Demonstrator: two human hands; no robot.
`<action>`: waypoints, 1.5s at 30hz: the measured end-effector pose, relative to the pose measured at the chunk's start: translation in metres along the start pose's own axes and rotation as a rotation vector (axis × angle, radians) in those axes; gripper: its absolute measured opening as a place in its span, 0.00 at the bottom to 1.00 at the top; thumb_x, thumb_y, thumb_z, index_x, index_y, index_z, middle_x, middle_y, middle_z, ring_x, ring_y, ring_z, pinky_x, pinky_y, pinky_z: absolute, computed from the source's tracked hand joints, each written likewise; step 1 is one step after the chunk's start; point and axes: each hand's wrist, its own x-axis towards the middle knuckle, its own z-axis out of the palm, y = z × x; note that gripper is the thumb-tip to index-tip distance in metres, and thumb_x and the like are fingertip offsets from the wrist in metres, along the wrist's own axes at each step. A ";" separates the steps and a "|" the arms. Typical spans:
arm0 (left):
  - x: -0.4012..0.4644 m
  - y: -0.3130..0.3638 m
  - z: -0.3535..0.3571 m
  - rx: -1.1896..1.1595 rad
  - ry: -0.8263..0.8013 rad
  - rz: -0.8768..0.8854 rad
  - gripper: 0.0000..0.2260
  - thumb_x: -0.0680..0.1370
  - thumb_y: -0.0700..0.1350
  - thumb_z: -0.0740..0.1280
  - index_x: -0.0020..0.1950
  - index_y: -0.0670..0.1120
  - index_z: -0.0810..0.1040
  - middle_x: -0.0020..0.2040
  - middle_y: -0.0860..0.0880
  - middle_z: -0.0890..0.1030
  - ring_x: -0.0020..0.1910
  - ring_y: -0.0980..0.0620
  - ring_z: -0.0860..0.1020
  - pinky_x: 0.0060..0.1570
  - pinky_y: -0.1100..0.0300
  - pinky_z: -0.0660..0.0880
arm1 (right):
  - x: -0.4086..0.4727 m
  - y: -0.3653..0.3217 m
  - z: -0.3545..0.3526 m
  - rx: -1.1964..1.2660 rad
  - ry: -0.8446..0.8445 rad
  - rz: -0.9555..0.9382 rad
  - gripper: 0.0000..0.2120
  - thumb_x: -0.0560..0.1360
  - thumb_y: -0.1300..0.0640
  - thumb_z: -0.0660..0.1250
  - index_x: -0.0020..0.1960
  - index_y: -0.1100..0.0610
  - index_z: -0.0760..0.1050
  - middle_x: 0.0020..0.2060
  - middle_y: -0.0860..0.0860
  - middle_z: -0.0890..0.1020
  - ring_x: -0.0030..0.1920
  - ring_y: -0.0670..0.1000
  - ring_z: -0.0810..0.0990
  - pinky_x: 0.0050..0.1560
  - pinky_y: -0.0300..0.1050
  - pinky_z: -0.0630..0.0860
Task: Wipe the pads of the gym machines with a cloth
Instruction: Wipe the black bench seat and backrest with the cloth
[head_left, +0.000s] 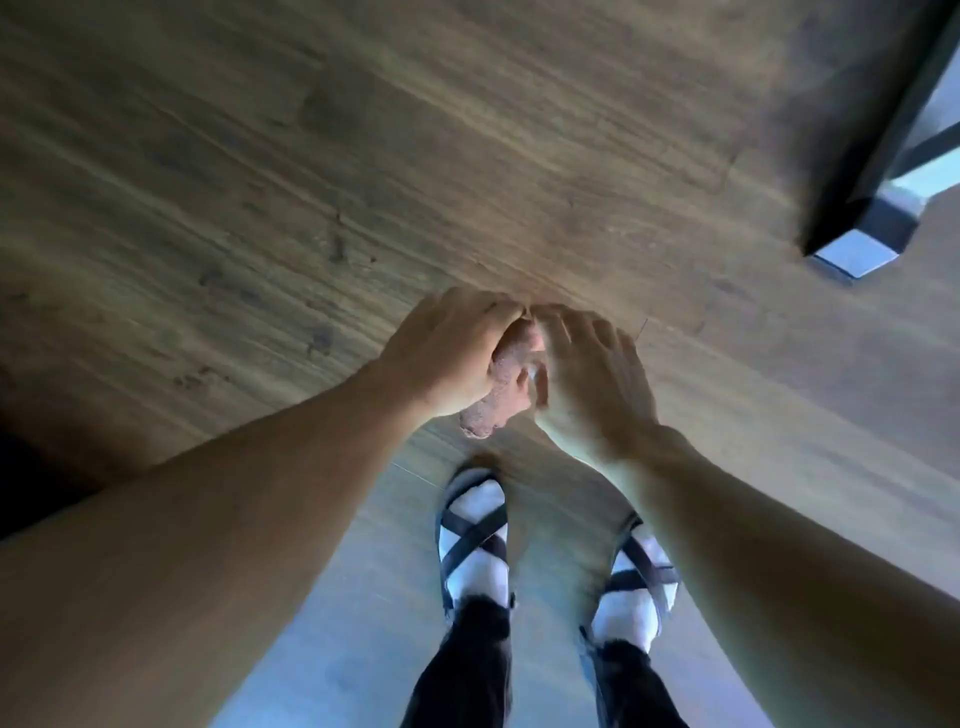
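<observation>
Both hands meet over the wood-grain floor: the left hand curls around a bunched pinkish cloth, and the right hand touches the cloth's other side, fingers loosely bent. Below the cloth stand two sandalled feet. Far right of the cloth, a dark metal frame.
</observation>
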 end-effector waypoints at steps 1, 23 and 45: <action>-0.001 0.000 0.000 -0.003 0.027 0.014 0.20 0.74 0.44 0.58 0.66 0.47 0.74 0.62 0.48 0.78 0.61 0.43 0.74 0.61 0.47 0.71 | 0.001 -0.001 0.001 0.009 0.023 -0.011 0.25 0.78 0.54 0.63 0.73 0.56 0.66 0.69 0.56 0.73 0.68 0.62 0.70 0.68 0.60 0.67; -0.029 0.166 -0.267 -0.172 -0.014 -0.094 0.11 0.72 0.41 0.67 0.33 0.48 0.68 0.29 0.52 0.71 0.28 0.58 0.69 0.29 0.64 0.62 | -0.124 0.045 -0.286 0.594 0.171 0.084 0.07 0.76 0.66 0.63 0.45 0.56 0.76 0.38 0.45 0.76 0.39 0.47 0.72 0.38 0.27 0.65; 0.317 0.485 -0.390 -0.733 0.233 0.031 0.24 0.78 0.47 0.71 0.72 0.51 0.67 0.65 0.49 0.77 0.62 0.48 0.78 0.61 0.56 0.74 | -0.105 0.375 -0.555 0.725 0.755 0.674 0.28 0.76 0.59 0.64 0.70 0.42 0.58 0.62 0.55 0.77 0.57 0.62 0.77 0.60 0.61 0.76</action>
